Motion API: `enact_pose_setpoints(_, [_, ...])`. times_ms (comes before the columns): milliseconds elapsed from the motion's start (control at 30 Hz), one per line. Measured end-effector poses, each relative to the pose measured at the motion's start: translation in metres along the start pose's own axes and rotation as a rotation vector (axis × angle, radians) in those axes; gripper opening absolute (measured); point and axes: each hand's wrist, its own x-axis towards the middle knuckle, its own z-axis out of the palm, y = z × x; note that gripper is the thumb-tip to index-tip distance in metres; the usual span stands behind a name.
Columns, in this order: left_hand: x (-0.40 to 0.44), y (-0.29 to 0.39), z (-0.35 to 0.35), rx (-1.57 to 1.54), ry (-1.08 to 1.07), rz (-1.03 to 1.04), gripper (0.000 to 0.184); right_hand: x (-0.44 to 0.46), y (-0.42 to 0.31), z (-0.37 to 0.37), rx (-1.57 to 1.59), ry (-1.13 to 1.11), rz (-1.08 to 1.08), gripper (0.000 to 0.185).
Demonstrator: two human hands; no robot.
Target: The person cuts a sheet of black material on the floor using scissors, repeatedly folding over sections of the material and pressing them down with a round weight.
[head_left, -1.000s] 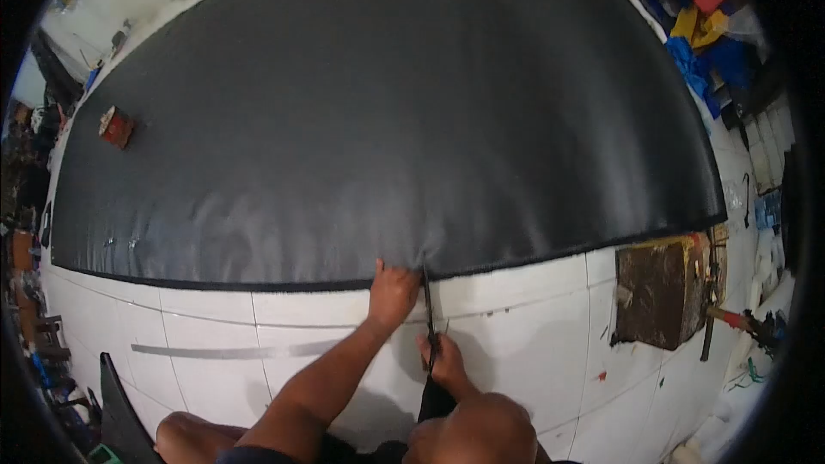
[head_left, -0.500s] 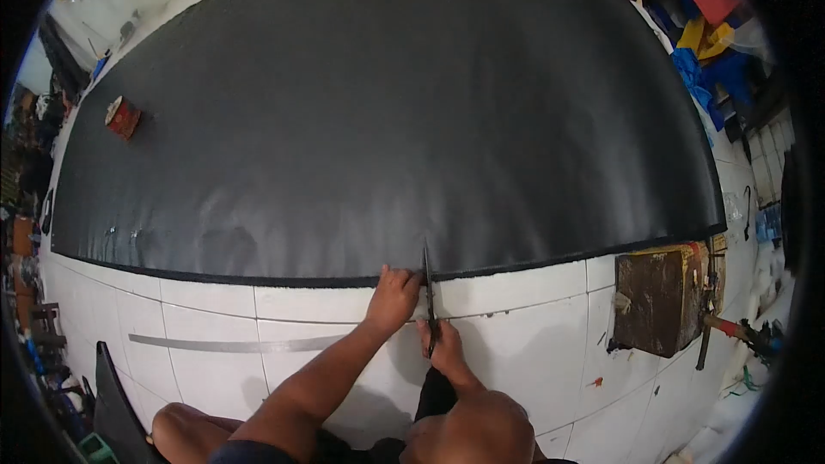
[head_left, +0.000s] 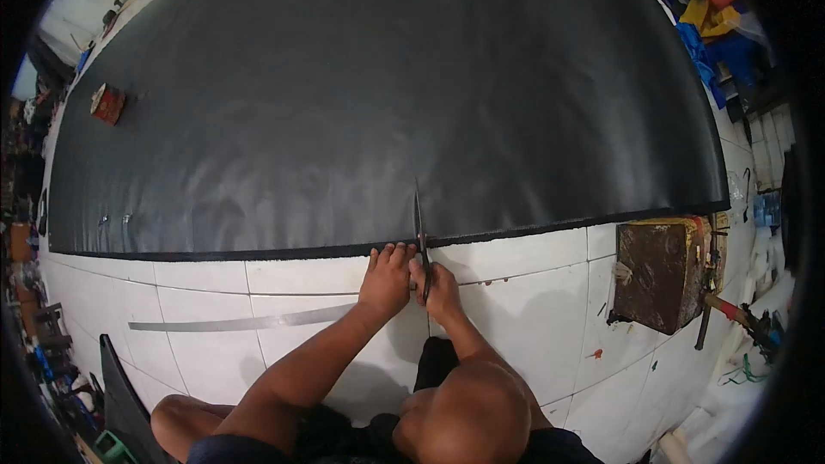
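Observation:
A large black sheet with a smooth, slightly rippled surface spreads across the floor. My right hand is closed around the handles of dark scissors, whose long blade reaches over the sheet's near edge and points away from me. Just left of the scissors, my left hand has its fingers at that edge, pinching the sheet; its thumb is hidden. Whether the blades are parted is too small to tell.
A thin grey metal strip lies on the white tiled floor at left. At right stands a worn brown block beside a hammer-like tool. A small red-brown block rests on the sheet. Coloured scraps are piled at upper right.
The scissors have moved forward, with more of the blade over the sheet. My left hand stays at the edge beside them. The whole view has shifted slightly.

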Motion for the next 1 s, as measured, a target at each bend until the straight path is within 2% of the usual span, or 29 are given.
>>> enact_pose_setpoints(167, [0.001, -0.001, -0.001, -0.001, -0.003, 0.017, 0.05, 0.035, 0.0, 0.01, 0.062, 0.056, -0.094, 0.049])
enact_pose_setpoints(233, [0.0, -0.002, -0.002, -0.012, 0.0, 0.034, 0.05, 0.039, -0.008, 0.004, -0.009, 0.009, -0.011, 0.05])
enact_pose_setpoints(300, [0.0, 0.0, -0.006, -0.039, -0.011, 0.029, 0.051, 0.039, -0.003, 0.008, 0.028, 0.042, -0.103, 0.05])
enact_pose_setpoints(433, [0.001, 0.001, -0.013, -0.03, -0.073, 0.025, 0.05, 0.035, -0.022, 0.007, -0.006, 0.057, -0.04, 0.05])
enact_pose_setpoints(533, [-0.001, 0.0, -0.007, -0.035, -0.05, 0.027, 0.047, 0.045, -0.036, 0.012, 0.076, 0.047, 0.106, 0.051])
enact_pose_setpoints(633, [-0.002, -0.001, -0.009, -0.009, -0.057, 0.057, 0.047, 0.057, -0.054, 0.011, 0.117, 0.005, 0.114, 0.053])
enact_pose_setpoints(733, [-0.001, -0.002, -0.011, -0.024, -0.081, 0.041, 0.052, 0.091, -0.032, 0.016, -0.002, 0.052, -0.024, 0.056])
enact_pose_setpoints(867, [-0.002, -0.001, -0.006, 0.016, -0.083, 0.029, 0.06, 0.107, -0.057, 0.017, 0.037, 0.026, 0.111, 0.056])
enact_pose_setpoints(933, [-0.001, -0.003, -0.004, 0.046, -0.093, 0.039, 0.06, 0.12, -0.063, 0.017, 0.09, 0.016, 0.005, 0.054])
enact_pose_setpoints(1000, [-0.001, -0.001, -0.007, 0.081, -0.122, 0.044, 0.061, 0.12, -0.071, 0.018, 0.144, 0.017, 0.042, 0.053])
